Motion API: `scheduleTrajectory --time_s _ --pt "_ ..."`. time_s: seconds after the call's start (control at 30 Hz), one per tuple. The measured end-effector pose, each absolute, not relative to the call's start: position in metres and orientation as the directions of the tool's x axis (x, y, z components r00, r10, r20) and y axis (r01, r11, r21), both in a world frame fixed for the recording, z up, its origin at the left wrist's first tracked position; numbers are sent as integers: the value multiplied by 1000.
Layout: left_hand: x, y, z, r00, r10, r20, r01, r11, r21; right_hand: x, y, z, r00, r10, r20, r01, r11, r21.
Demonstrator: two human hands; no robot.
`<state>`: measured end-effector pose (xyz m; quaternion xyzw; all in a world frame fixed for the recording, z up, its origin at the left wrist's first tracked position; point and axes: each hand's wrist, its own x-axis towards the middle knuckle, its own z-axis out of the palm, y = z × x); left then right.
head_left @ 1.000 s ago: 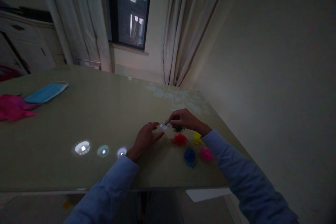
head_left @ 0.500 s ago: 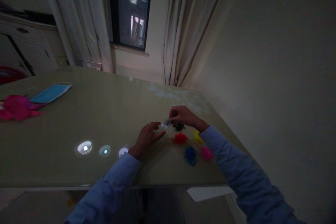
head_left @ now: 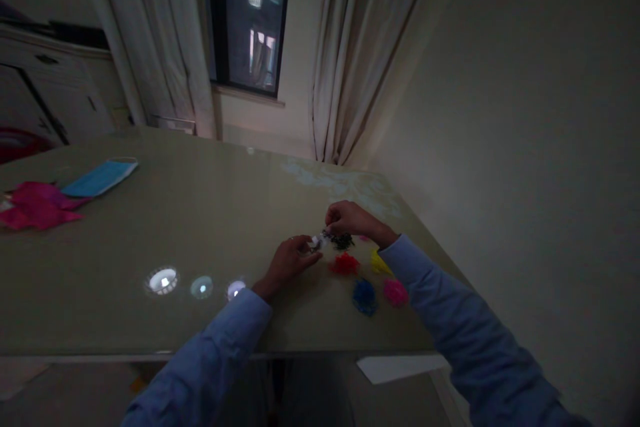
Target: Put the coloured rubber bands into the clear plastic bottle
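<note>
Far left, a pale cabinet [head_left: 75, 90] stands behind the table [head_left: 200, 213]. On the tabletop's left part lies a crumpled pink item [head_left: 43, 207], its right edge close beside a flat light-blue face mask [head_left: 100, 178]. Next comes the left curtain [head_left: 155, 40], hanging beside a dark window [head_left: 253, 20]. Nearer the front edge, round light reflections [head_left: 163, 280] show on the glossy surface.

Left hand [head_left: 289, 260]: thumb and fingers closed around the near end of a small clear container [head_left: 317, 241]. The container is tilted above the tabletop, between the two hands; dark bits show at its lower side.

Right hand [head_left: 351, 220]: positioned at the container's other end, thumb and fingertips pressed together. From where I stand, I cannot tell what, if anything, is pinched between them.

Directly below the right hand lies a dark pile [head_left: 343, 241] of small pieces. Toward the front edge follow a red pile [head_left: 345, 264] and a blue pile [head_left: 365, 297]. Further right are a yellow pile [head_left: 380, 262], partly covered by the right sleeve [head_left: 425, 287], and a pink pile [head_left: 395, 293], just beside that sleeve. A bare wall [head_left: 540, 147] closes the right side.
</note>
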<state>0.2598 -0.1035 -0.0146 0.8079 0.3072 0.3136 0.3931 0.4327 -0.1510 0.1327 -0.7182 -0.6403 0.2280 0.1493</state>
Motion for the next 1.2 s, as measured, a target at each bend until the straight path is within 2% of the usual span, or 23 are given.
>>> scheduleTrajectory --time_s 0.67,1.2 --pt "257 -106 -10 591 767 250 218 -451 866 422 -141 153 122 947 -298 805 -270 -528" --pt "254 -108 -2 603 741 295 130 -456 880 414 -135 160 158 949 -273 829 -277 -485"
